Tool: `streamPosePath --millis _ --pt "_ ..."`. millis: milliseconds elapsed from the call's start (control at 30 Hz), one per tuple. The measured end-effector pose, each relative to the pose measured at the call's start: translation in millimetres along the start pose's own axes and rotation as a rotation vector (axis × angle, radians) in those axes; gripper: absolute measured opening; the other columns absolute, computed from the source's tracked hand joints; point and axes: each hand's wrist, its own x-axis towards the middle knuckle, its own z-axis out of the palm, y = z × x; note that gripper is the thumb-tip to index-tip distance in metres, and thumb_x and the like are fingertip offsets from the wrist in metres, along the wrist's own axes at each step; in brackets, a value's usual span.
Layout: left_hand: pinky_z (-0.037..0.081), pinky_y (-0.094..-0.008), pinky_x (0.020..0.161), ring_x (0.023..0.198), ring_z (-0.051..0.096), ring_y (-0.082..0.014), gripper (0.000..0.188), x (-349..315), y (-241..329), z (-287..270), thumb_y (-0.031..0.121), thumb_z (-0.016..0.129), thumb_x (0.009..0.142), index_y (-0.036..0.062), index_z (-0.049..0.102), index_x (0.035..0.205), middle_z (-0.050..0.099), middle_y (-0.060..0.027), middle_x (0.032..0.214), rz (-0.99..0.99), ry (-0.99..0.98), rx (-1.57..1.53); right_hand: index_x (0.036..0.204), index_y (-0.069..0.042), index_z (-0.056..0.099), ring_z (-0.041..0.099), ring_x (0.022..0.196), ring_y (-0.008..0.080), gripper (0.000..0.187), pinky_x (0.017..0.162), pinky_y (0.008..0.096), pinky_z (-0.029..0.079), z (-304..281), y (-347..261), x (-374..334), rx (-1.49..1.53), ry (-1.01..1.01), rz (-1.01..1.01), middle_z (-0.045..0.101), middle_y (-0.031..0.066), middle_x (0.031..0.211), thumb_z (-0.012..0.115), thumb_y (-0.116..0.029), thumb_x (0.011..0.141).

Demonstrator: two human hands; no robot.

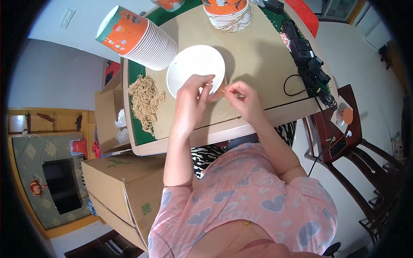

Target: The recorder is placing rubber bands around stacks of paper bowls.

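Note:
A white paper bowl (191,66) with an orange outside stands tilted on the tan table mat (254,51). My left hand (191,96) grips its near rim with the fingers curled over the edge. My right hand (243,99) is just to the right of the bowl, its fingertips pinched on a thin tan string (230,109) that trails down onto the mat. A heap of the same tan strings (145,101) lies to the left of the bowl.
A long stack of nested orange bowls (137,38) lies on its side at the back left; another stack (227,13) stands at the back. Black devices and cables (307,58) line the table's right edge. Cardboard boxes (120,189) sit left, a dark wooden chair (344,142) right.

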Motion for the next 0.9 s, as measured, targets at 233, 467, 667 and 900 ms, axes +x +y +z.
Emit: streamPosePath --millis 233,467,667,900 --pt "0.056 -0.0262 0.069 0.085 0.065 -0.0139 0.020 15.6 -33.7 3.6 -0.002 0.054 0.090 -0.0022 0.066 0.107 0.068 -0.0086 0.093 -0.253 -0.357 -0.182 0.090 -0.002 0.057 0.059 0.079 0.0065 0.005 0.064 0.0223 0.049 7.8 3.3 9.9 0.038 -0.022 -0.002 0.065 0.0024 0.092 0.058 -0.006 0.090" --pt "0.052 -0.0262 0.067 0.077 0.062 -0.0125 0.021 12.9 -31.5 8.1 -0.003 0.055 0.087 -0.0017 0.067 0.104 0.069 -0.0090 0.086 -0.251 -0.312 -0.244 0.090 -0.001 0.057 0.058 0.074 0.0061 0.004 0.062 0.0212 0.048 6.6 0.4 13.0 -0.007 -0.004 0.013 0.065 0.0031 0.087 0.059 -0.004 0.089" --pt "0.049 -0.0282 0.065 0.066 0.060 -0.0134 0.020 10.0 -25.2 8.3 -0.002 0.059 0.081 -0.0010 0.068 0.099 0.066 -0.0121 0.075 -0.215 -0.269 -0.175 0.086 0.002 0.060 0.065 0.077 0.0120 0.009 0.066 0.0270 0.052 7.0 -4.7 14.2 -0.062 0.007 0.001 0.067 0.0071 0.080 0.063 -0.006 0.083" --pt "0.050 -0.0314 0.066 0.068 0.064 -0.0231 0.019 4.9 -20.6 4.7 0.000 0.061 0.080 -0.0012 0.068 0.098 0.067 -0.0165 0.078 -0.224 -0.197 -0.102 0.088 0.000 0.058 0.053 0.064 0.0033 0.003 0.057 0.0184 0.042 0.8 -2.2 10.9 -0.117 -0.043 -0.002 0.063 -0.0003 0.078 0.059 -0.003 0.088"
